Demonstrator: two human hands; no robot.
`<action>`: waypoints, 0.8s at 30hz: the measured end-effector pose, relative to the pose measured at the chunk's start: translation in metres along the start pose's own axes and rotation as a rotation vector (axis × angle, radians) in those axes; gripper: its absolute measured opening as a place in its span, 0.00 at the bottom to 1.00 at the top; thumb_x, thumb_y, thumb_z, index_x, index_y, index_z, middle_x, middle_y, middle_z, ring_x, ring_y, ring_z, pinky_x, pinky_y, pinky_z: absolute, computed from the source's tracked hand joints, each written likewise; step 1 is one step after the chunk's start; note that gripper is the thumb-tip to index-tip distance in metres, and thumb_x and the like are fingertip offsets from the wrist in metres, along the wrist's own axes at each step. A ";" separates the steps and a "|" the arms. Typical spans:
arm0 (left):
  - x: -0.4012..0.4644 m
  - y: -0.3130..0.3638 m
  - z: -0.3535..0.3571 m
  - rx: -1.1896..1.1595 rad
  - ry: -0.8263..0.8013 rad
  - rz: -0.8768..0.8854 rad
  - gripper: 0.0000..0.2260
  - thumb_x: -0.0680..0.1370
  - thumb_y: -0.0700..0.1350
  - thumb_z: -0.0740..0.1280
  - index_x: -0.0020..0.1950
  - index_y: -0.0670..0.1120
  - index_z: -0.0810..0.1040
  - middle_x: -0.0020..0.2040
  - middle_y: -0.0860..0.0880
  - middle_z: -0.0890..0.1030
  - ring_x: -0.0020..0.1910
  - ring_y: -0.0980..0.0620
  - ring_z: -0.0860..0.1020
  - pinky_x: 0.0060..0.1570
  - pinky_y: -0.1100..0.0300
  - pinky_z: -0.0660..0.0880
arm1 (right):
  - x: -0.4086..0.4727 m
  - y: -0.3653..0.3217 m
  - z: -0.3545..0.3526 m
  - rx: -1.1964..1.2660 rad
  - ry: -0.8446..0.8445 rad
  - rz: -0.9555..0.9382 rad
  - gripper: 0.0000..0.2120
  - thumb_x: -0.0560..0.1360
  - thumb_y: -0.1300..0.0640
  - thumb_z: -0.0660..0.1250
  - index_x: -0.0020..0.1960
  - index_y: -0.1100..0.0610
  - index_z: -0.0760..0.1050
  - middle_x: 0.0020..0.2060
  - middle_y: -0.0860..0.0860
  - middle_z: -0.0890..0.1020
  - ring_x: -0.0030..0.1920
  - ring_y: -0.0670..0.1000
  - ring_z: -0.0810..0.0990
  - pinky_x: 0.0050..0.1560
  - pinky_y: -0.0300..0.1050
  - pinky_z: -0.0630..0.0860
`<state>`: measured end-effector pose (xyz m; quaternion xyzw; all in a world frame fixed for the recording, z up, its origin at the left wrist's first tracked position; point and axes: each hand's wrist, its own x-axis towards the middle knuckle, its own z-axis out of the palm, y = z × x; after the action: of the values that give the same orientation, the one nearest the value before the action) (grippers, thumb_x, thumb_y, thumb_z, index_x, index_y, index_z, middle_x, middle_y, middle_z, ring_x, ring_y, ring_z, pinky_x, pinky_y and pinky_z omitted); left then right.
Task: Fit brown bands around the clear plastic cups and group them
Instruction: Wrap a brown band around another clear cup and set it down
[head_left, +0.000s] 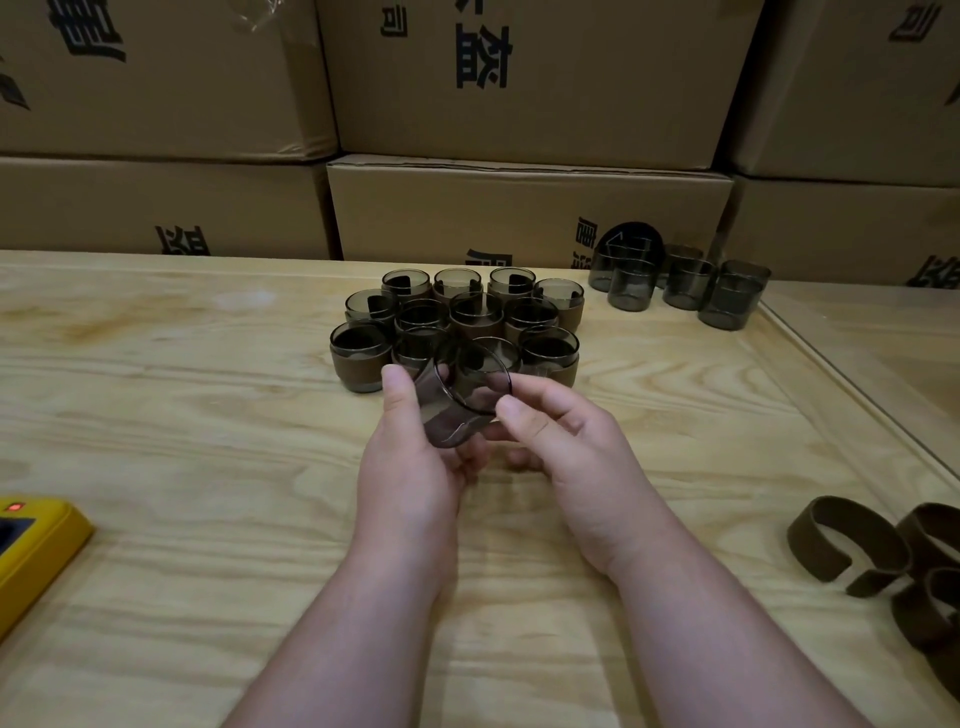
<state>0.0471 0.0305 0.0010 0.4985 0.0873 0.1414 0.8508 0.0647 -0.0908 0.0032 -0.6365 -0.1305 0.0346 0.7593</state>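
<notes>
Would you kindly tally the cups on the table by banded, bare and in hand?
Banded cups in the group: 12
Bare cups at the back right: 5 in view, some overlapping
Bare cup held by the left hand and right hand: 1
Total: 18

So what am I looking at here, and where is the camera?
No robot: these are a person's bare hands, filmed by a camera on their head, looking down at a wooden table. The left hand and right hand together hold one clear cup with no band on it. Behind it stands a cluster of banded cups. Bare cups wait far right, loose brown bands near right, a yellow device at left. Cardboard boxes stand behind.
</notes>
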 end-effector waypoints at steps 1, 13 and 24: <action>0.000 0.000 0.000 0.004 -0.005 0.003 0.25 0.84 0.64 0.53 0.44 0.60 0.88 0.44 0.48 0.88 0.28 0.56 0.78 0.35 0.60 0.75 | 0.001 0.001 0.000 0.009 0.014 0.010 0.13 0.72 0.51 0.70 0.55 0.50 0.85 0.53 0.52 0.88 0.54 0.55 0.86 0.46 0.40 0.81; -0.002 0.001 0.002 0.045 -0.082 0.026 0.25 0.82 0.64 0.58 0.56 0.47 0.86 0.51 0.41 0.87 0.43 0.47 0.86 0.35 0.61 0.79 | 0.001 0.003 -0.001 0.064 0.010 -0.015 0.17 0.72 0.54 0.72 0.60 0.57 0.81 0.55 0.57 0.87 0.54 0.57 0.87 0.53 0.51 0.84; -0.011 0.002 0.003 0.240 -0.209 0.077 0.20 0.74 0.64 0.65 0.59 0.57 0.84 0.52 0.49 0.88 0.52 0.49 0.86 0.46 0.57 0.83 | 0.001 -0.002 0.001 0.120 0.123 0.025 0.32 0.64 0.38 0.78 0.55 0.62 0.79 0.48 0.61 0.87 0.46 0.58 0.86 0.41 0.48 0.82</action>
<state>0.0373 0.0257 0.0046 0.6116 -0.0047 0.1100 0.7834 0.0650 -0.0900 0.0052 -0.5925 -0.0734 0.0126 0.8022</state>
